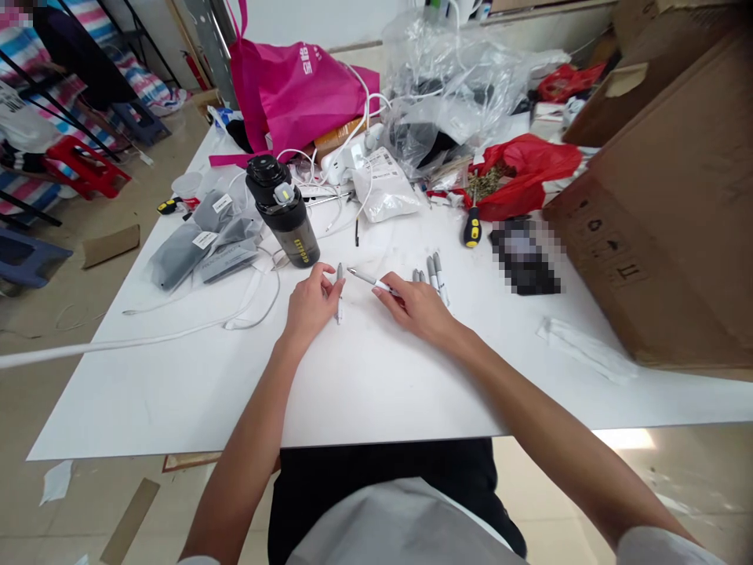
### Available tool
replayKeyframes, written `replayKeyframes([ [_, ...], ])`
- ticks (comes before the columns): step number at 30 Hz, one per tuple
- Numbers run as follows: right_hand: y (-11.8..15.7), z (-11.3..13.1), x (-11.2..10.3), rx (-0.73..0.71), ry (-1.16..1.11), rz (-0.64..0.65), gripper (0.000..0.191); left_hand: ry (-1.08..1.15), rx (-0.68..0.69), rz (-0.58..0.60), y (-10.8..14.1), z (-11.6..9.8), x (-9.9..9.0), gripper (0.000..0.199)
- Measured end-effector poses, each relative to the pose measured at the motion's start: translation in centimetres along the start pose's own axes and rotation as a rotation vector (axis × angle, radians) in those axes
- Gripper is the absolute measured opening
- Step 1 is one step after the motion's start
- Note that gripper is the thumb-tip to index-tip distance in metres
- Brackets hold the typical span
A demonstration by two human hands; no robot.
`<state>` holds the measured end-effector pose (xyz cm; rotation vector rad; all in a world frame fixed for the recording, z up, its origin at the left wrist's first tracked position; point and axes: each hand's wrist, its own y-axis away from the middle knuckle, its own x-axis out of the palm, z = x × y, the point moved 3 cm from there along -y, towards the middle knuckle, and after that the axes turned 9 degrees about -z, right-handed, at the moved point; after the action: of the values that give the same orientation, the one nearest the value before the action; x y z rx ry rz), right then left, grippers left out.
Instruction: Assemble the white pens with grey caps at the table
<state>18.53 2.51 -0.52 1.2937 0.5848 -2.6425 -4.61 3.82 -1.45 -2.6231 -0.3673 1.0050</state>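
Note:
My right hand [417, 306] is closed around a white-and-grey pen [368, 278], its pointed end aimed to the left. My left hand [313, 302] pinches a second slim grey-and-white pen [340, 312] between thumb and fingers, close to the tabletop. A small gap separates the two pens. Just beyond my right hand lie several similar grey-and-white pens [435, 273], partly hidden by that hand. A dark bottle [283, 212] with a black lid stands upright behind my left hand.
The white table [376, 392] holds grey packets in clear bags [194, 243] at left. A pink bag [300, 94], cables, a white parcel [385, 188] and a red plastic bag [523, 169] crowd the back. A screwdriver [472, 226] and a large cardboard box [664, 212] are at right.

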Motion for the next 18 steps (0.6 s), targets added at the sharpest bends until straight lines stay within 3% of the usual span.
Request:
replayKeyframes([
  [3, 0.0, -0.2, 0.0, -0.017, 0.011, -0.008, 0.041, 0.195, 0.008, -0.026, 0.1, -0.9, -0.2, 0.025],
  [8, 0.1, -0.3, 0.4, -0.074, -0.028, 0.030, 0.042, 0.766, -0.082, 0.248, 0.8, -2.9, 0.6, 0.044],
  [10, 0.2, -0.2, 0.5, -0.122, -0.057, 0.050, 0.044, 0.917, -0.127, 0.285, 1.1, -3.2, 1.0, 0.042],
  [14, -0.2, 0.2, 0.7, -0.185, 0.026, 0.026, 0.050, 0.999, -0.177, 0.155, 1.0, -2.9, 1.1, 0.031],
  [18, -1.7, 1.2, 0.7, -0.227, 0.217, 0.001, 0.052, 1.000, -0.251, -0.025, 0.4, -2.1, 0.5, 0.033],
])
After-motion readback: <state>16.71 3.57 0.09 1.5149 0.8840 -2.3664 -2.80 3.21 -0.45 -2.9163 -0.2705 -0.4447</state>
